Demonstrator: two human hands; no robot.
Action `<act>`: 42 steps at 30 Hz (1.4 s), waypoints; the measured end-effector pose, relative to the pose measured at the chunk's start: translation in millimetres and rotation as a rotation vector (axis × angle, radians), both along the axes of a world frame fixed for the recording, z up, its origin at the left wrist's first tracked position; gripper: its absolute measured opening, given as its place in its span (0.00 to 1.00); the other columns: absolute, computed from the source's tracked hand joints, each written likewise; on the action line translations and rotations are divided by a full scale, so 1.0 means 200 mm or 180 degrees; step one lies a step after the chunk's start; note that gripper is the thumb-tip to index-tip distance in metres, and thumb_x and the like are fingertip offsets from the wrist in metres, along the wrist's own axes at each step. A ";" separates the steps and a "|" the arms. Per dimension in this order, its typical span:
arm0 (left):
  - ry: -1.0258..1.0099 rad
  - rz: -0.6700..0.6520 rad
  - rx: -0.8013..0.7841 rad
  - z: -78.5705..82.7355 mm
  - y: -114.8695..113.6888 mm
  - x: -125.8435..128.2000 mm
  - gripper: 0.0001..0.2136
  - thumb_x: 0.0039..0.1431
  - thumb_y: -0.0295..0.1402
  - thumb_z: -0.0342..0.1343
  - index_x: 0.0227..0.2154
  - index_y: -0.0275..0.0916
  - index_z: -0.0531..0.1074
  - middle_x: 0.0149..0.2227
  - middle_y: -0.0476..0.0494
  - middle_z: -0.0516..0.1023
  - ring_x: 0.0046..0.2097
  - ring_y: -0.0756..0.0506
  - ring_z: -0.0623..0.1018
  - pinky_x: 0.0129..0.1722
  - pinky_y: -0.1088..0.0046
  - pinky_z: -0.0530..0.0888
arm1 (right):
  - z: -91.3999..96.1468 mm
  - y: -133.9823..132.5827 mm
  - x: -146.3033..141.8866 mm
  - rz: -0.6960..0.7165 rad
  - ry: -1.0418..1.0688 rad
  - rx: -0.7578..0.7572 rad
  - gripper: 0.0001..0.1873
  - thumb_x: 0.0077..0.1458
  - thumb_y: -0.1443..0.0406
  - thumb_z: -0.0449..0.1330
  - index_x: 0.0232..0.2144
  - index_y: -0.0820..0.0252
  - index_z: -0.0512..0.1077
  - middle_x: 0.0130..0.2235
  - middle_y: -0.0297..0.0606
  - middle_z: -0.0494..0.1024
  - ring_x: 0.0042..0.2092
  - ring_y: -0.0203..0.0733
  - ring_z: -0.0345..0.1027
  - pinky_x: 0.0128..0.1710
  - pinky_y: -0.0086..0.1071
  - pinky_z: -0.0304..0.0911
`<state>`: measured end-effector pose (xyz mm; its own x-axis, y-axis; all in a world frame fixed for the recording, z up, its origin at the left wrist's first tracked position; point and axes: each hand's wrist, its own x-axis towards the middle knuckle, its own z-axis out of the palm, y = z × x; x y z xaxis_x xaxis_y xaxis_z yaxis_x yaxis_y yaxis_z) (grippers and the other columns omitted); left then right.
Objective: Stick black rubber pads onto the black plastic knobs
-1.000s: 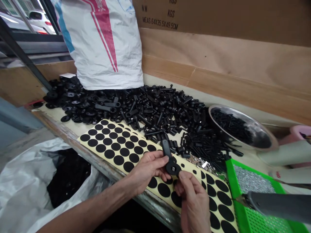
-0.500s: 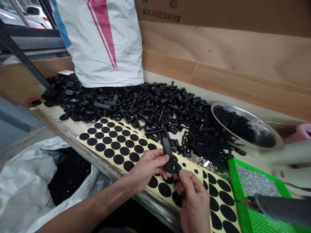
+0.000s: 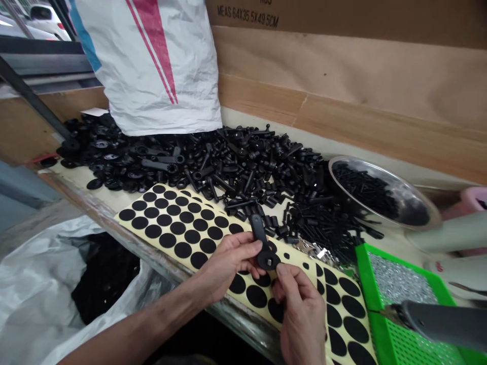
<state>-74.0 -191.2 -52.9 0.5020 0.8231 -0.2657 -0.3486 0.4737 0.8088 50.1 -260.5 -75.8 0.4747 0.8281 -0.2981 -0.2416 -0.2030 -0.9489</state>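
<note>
Between both hands is a black plastic crank-shaped part (image 3: 260,234), a flat arm with a round disc end that has a small metal piece in its middle. My left hand (image 3: 234,258) pinches it near the disc with thumb and fingers. At the disc's right edge, my right hand (image 3: 300,304) is closed, thumb and forefinger pressed to the rim. Whether a small piece also sits in the right fingers is hidden. Below both hands lie pale yellow sheets (image 3: 127,215) covered with round black stickers (image 3: 182,250).
Behind is a long heap of black plastic parts (image 3: 243,167) under a white woven sack (image 3: 160,66). On the right stand a metal bowl (image 3: 422,203) of black rods, a green basket (image 3: 384,304) of small silvery pieces, and a power screwdriver (image 3: 441,322). An open white bag (image 3: 34,284) sits lower left.
The whole view has shifted slightly, so things sit a little further left and up. Both hands keep the same hold on the black part.
</note>
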 end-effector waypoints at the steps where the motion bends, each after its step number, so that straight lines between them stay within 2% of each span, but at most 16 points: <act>1: 0.0007 0.0004 0.0007 0.00 0.00 0.00 0.13 0.59 0.37 0.58 0.42 0.32 0.76 0.34 0.39 0.78 0.28 0.52 0.75 0.28 0.79 0.70 | 0.00 0.00 0.00 0.0001 0.0006 0.0004 0.18 0.49 0.51 0.65 0.23 0.59 0.69 0.19 0.26 0.60 0.24 0.32 0.49 0.23 0.27 0.48; 9: 0.0218 0.0037 0.0061 0.02 -0.01 0.00 0.09 0.54 0.31 0.61 0.38 0.35 0.75 0.36 0.44 0.76 0.31 0.51 0.75 0.30 0.78 0.70 | 0.02 0.00 -0.02 -0.0075 -0.0171 0.0021 0.18 0.47 0.51 0.66 0.24 0.59 0.69 0.19 0.27 0.62 0.24 0.33 0.51 0.22 0.27 0.49; 16: 0.0318 0.0191 0.0249 0.03 -0.02 0.01 0.04 0.53 0.27 0.59 0.33 0.35 0.74 0.34 0.46 0.75 0.32 0.50 0.74 0.29 0.77 0.69 | 0.02 0.00 -0.02 -0.0045 -0.0701 0.0013 0.19 0.49 0.50 0.63 0.23 0.59 0.69 0.20 0.27 0.62 0.23 0.32 0.52 0.21 0.26 0.49; 19: 0.0366 0.0263 0.0268 0.03 -0.02 0.02 0.05 0.52 0.27 0.60 0.33 0.35 0.74 0.34 0.46 0.75 0.31 0.51 0.73 0.28 0.77 0.68 | 0.00 -0.01 -0.02 -0.0047 -0.0904 0.0088 0.19 0.50 0.49 0.62 0.24 0.59 0.69 0.19 0.28 0.62 0.22 0.32 0.52 0.20 0.27 0.48; 22: 0.0480 0.0374 0.0307 0.02 -0.03 0.02 0.08 0.51 0.28 0.61 0.36 0.35 0.74 0.34 0.45 0.75 0.32 0.50 0.73 0.27 0.78 0.68 | 0.00 0.00 -0.02 -0.0089 -0.1439 0.0104 0.17 0.53 0.51 0.60 0.25 0.57 0.69 0.21 0.30 0.66 0.22 0.34 0.56 0.21 0.28 0.51; 25: 0.0619 0.0540 0.0394 0.01 -0.04 0.03 0.10 0.50 0.28 0.62 0.36 0.36 0.75 0.34 0.45 0.76 0.34 0.49 0.74 0.29 0.78 0.69 | 0.03 0.00 -0.03 0.0033 -0.2497 0.0129 0.14 0.56 0.52 0.58 0.27 0.55 0.69 0.27 0.33 0.71 0.25 0.36 0.62 0.25 0.30 0.56; 27: 0.0703 0.0593 0.0462 0.00 -0.06 0.03 0.10 0.49 0.28 0.62 0.37 0.37 0.75 0.32 0.47 0.76 0.34 0.49 0.74 0.30 0.77 0.70 | 0.05 -0.01 -0.03 0.0126 -0.3126 0.0085 0.14 0.58 0.52 0.55 0.29 0.54 0.70 0.31 0.35 0.72 0.27 0.37 0.65 0.26 0.30 0.55; 30: 0.0820 0.0585 0.0614 0.01 -0.06 0.02 0.09 0.50 0.28 0.62 0.36 0.37 0.76 0.28 0.47 0.76 0.35 0.47 0.75 0.31 0.77 0.70 | 0.07 -0.01 -0.01 0.0198 -0.3515 -0.0005 0.16 0.60 0.51 0.51 0.35 0.53 0.71 0.35 0.37 0.73 0.27 0.40 0.66 0.24 0.31 0.52; 32: 0.0770 0.0619 0.0618 0.02 -0.06 0.01 0.09 0.50 0.28 0.62 0.36 0.36 0.76 0.31 0.46 0.77 0.36 0.47 0.75 0.31 0.77 0.70 | 0.06 -0.01 0.03 0.0199 -0.3651 -0.0067 0.20 0.58 0.48 0.53 0.43 0.53 0.72 0.39 0.40 0.74 0.28 0.41 0.66 0.23 0.32 0.51; 34: 0.0598 0.0601 0.0483 0.03 -0.05 0.00 0.09 0.51 0.29 0.62 0.37 0.36 0.75 0.35 0.45 0.77 0.35 0.48 0.75 0.30 0.77 0.71 | 0.03 0.00 0.09 0.0193 -0.3566 -0.0102 0.27 0.55 0.45 0.55 0.49 0.53 0.71 0.42 0.42 0.74 0.31 0.43 0.67 0.23 0.32 0.54; 35: 0.0501 0.0533 0.0392 0.03 -0.05 0.00 0.08 0.52 0.30 0.62 0.36 0.36 0.75 0.35 0.45 0.77 0.33 0.49 0.75 0.29 0.77 0.71 | 0.02 0.00 0.11 0.0212 -0.3325 -0.0071 0.27 0.55 0.45 0.55 0.49 0.54 0.72 0.42 0.42 0.75 0.32 0.44 0.68 0.25 0.32 0.56; 39: 0.0149 0.0234 0.0049 0.02 -0.04 -0.01 0.06 0.57 0.33 0.57 0.34 0.35 0.72 0.31 0.46 0.75 0.26 0.51 0.74 0.24 0.78 0.69 | 0.02 -0.01 0.13 0.0429 -0.1370 0.0193 0.22 0.59 0.48 0.52 0.43 0.56 0.74 0.31 0.37 0.74 0.30 0.39 0.67 0.27 0.31 0.63; 42: -0.0021 0.0197 -0.0050 0.01 -0.06 -0.01 0.07 0.58 0.33 0.56 0.35 0.34 0.71 0.30 0.46 0.74 0.25 0.52 0.73 0.24 0.79 0.68 | 0.05 -0.02 0.06 0.0578 -0.0569 0.0283 0.18 0.58 0.51 0.56 0.42 0.57 0.74 0.28 0.34 0.73 0.28 0.37 0.65 0.27 0.29 0.63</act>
<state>-75.5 -202.4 -51.3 0.4520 0.8483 -0.2757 -0.3828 0.4636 0.7991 62.9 -263.7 -65.6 0.3545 0.9238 -0.1450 -0.0356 -0.1416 -0.9893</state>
